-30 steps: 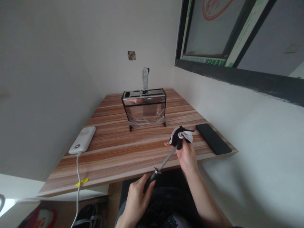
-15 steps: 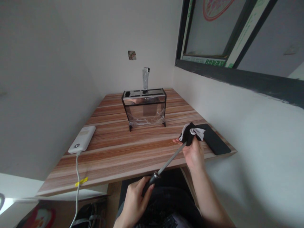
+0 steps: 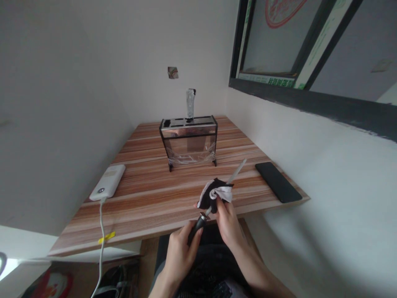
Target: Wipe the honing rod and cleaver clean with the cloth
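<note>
A honing steel (image 3: pixel 237 171) with a black handle and a thin grey rod points up and to the right over the table's front edge. Its handle is wrapped in the closed fingers of my left hand (image 3: pixel 181 250). My right hand (image 3: pixel 228 225) is closed on a black and white cloth (image 3: pixel 215 193), which is folded around the rod near the handle. The rod's far end sticks out bare beyond the cloth. Cloth hides part of my right fingers.
On the wood-grain table (image 3: pixel 149 182) stands a knife block (image 3: pixel 189 142) with clear sides and one plastic-wrapped handle upright in it. A black phone (image 3: pixel 278 182) lies at the right edge, a white power bank (image 3: pixel 107 182) with a cable (image 3: pixel 101 244) at the left.
My right hand and the cloth have slid along the rod from its far end down close to the handle, baring the tip. My left hand stays nearly still on the handle.
</note>
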A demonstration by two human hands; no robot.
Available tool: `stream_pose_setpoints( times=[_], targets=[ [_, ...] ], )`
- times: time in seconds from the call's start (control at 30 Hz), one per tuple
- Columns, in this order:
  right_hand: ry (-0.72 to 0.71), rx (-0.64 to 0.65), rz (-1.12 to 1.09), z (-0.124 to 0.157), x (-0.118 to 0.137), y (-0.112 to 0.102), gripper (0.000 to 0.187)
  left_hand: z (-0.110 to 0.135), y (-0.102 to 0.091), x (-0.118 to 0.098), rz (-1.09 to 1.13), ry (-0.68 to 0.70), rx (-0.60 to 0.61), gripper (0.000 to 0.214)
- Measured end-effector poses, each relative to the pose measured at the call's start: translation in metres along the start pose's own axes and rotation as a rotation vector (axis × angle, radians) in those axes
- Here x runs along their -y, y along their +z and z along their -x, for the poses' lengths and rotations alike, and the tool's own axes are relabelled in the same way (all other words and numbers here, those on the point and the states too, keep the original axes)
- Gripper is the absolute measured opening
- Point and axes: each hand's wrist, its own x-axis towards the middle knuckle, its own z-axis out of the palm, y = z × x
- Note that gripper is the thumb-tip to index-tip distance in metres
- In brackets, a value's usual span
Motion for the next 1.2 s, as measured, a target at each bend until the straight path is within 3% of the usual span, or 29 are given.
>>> stream_pose_setpoints(
  times=[0.2,0.53,0.83,1.0,1.2],
  targets=[
    [0.125,0.138,0.055,0.017,-0.004,0.008,0.035,-0.001,0.0,0.001,-0.004,0.026,-0.055,0.022],
    [0.026,-0.014,0.027,0.002,-0.018,-0.01,0.03,0.001,0.0,0.003,0.041,-0.016,0.006,0.022],
    [0.0,-0.026,-0.149,-0.026,0.02,-0.019,0.03,0.008,0.0,0.007,-0.009,-0.012,0.082,0.025],
    [-0.13,-0.095,-0.163,-0.039,0.037,-0.038,0.028,0.011,-0.002,0.009,-0.03,0.045,0.124,0.022],
    [-0.175,-0.144,-0.184,-0.052,0.049,-0.064,0.029,0.016,-0.006,0.012,-0.079,0.111,0.156,0.017]
  ],
)
